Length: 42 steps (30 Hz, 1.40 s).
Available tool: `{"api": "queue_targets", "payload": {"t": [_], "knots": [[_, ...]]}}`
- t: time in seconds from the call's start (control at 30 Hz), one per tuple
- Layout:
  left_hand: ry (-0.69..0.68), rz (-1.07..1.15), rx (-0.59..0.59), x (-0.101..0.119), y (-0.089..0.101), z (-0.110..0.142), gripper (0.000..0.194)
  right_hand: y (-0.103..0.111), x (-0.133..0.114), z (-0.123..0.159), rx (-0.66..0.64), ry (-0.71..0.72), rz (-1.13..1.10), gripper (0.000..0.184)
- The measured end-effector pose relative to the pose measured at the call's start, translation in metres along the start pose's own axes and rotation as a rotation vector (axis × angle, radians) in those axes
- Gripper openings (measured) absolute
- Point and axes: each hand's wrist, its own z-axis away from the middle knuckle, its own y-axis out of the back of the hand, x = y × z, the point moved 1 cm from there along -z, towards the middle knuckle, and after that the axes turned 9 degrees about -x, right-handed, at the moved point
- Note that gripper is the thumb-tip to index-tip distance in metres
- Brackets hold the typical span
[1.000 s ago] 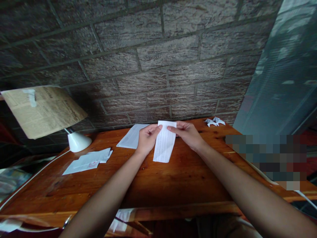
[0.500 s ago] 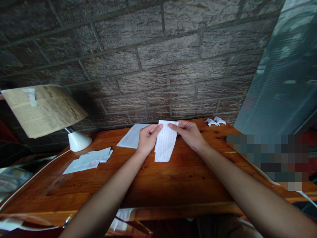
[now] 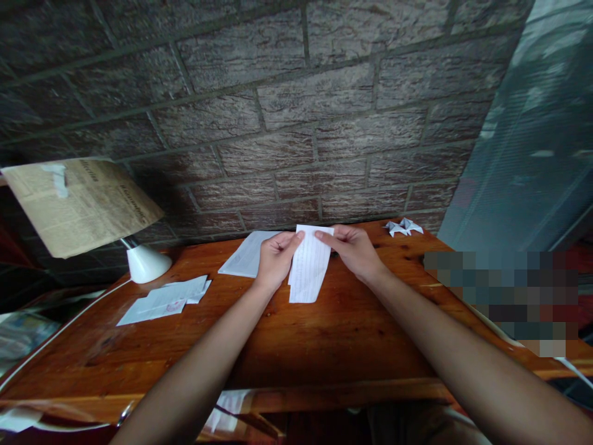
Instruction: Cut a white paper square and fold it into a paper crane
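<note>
A folded sheet of lined paper [image 3: 309, 269] hangs between both hands above the wooden desk [image 3: 343, 346]. My left hand [image 3: 277, 256] pinches its upper left edge, thumb on the front face. At the upper right corner, my right hand [image 3: 356, 247] grips the same paper with thumb in front and fingers behind. The paper's lower end is uneven, with a layer showing at the left side. Behind my left hand lies a stack of white paper [image 3: 243, 256], partly covered by that hand.
Loose paper pieces [image 3: 167, 298], one with a red stamp, lie at the left by a lamp [image 3: 148, 264] with a newspaper shade. Two small folded paper shapes [image 3: 403, 227] sit at the back right. A brick wall [image 3: 296, 136] rises behind the desk.
</note>
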Motion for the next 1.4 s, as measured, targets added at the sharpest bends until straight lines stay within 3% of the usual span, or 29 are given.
{"api": "queue_targets", "payload": {"t": [0.9, 1.4], "knots": [[-0.015, -0.045, -0.01, 0.0007, 0.0006, 0.0011, 0.033, -0.0008, 0.0036, -0.0009, 0.047, -0.003, -0.025, 0.029], [-0.064, -0.147, 0.048, -0.0018, 0.0051, -0.0029, 0.034, -0.0001, -0.0014, -0.0006, 0.045, 0.022, -0.07, 0.03]]}}
